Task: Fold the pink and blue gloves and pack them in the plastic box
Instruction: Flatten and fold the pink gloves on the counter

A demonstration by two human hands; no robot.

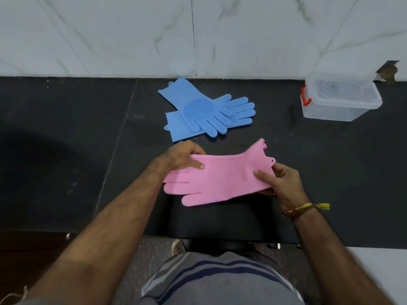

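Head view shows the pink glove [217, 178] stretched left to right above the black counter [66, 133] — left hand [184, 156] pinching its finger end, right hand [280, 182] its cuff — so the fold runs across that long axis, the 2 blue gloves [204, 111] and plastic box [340, 99] lying beyond.

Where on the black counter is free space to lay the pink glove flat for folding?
The widest bare patch of the counter is left of the blue gloves. Another lies between the blue gloves and the box. A third lies right of the pink glove, below the box. The middle is crowded.
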